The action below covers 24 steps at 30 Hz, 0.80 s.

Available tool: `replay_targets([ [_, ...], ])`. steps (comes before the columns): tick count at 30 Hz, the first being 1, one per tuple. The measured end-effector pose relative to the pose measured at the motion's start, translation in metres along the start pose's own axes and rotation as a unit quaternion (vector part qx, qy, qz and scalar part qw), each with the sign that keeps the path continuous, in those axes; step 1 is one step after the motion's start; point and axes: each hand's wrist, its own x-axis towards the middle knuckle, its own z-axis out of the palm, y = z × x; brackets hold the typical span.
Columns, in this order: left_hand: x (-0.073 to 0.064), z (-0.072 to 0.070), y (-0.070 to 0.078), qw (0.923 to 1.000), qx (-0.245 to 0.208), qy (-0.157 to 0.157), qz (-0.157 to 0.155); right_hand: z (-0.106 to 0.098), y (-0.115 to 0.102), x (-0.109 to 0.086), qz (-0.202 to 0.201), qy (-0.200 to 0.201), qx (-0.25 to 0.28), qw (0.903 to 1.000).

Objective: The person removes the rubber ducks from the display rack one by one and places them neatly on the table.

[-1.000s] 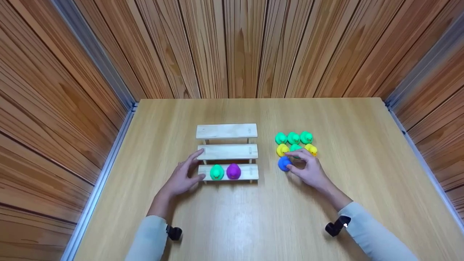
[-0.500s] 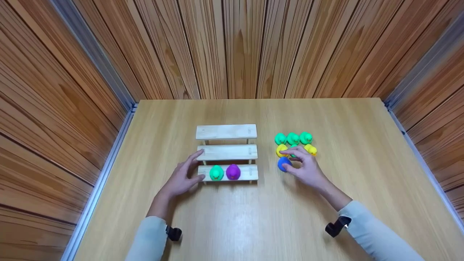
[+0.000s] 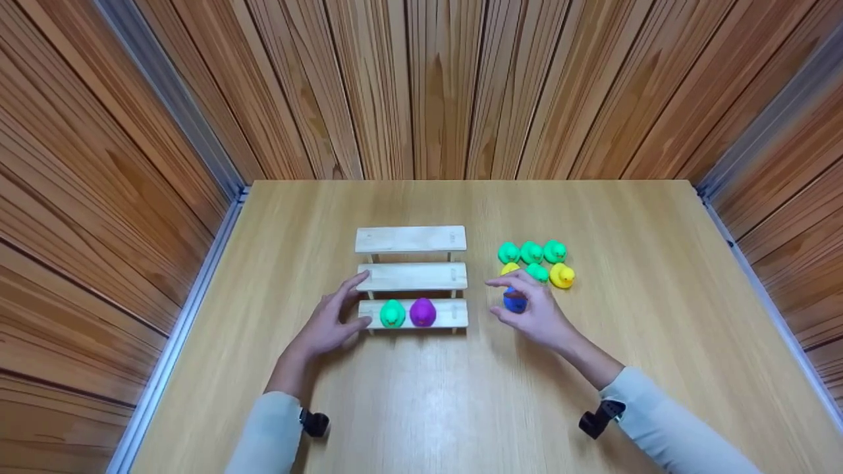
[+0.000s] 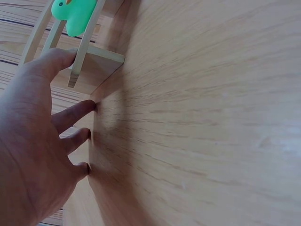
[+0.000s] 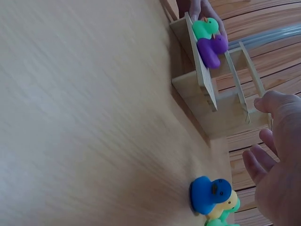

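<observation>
A three-step wooden display rack (image 3: 411,278) stands left of the middle of the table. On its front step sit a green rubber duck (image 3: 392,314) and a purple rubber duck (image 3: 423,313). At the rack's left end, my left hand (image 3: 326,324) touches the front step with its thumb and the middle step with a finger, fingers spread. My right hand (image 3: 539,317) is above a blue rubber duck (image 3: 514,301), partly covering it in the head view. The right wrist view has that blue duck (image 5: 202,195) upright on the table, apart from my fingers, which hold nothing.
Behind the blue duck are two rows of ducks: three green ones (image 3: 532,252) at the back, then a yellow one (image 3: 509,268), a green one (image 3: 537,272) and another yellow one (image 3: 562,276). Wood-panelled walls (image 3: 441,92) enclose the table.
My right hand has come off the blue duck and shifted left, its thumb and forefinger now beyond the duck. The blue duck stays in place. My left hand has not moved.
</observation>
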Motion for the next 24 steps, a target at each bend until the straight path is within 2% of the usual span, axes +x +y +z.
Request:
replay_targets([
  [3, 0.0, -0.001, 0.0, 0.9999, -0.011, -0.007, 0.002, 0.006, -0.004, 0.001, 0.002, -0.003, 0.012, 0.9999],
  [16, 0.0, -0.002, 0.002, 0.9993, -0.02, -0.011, -0.031, 0.04, -0.022, 0.005, -0.02, -0.021, 0.035, 0.999],
  [24, 0.0, -0.003, 0.002, 0.999, -0.023, -0.015, -0.035, 0.052, -0.031, 0.009, 0.002, -0.002, 0.042, 0.9991],
])
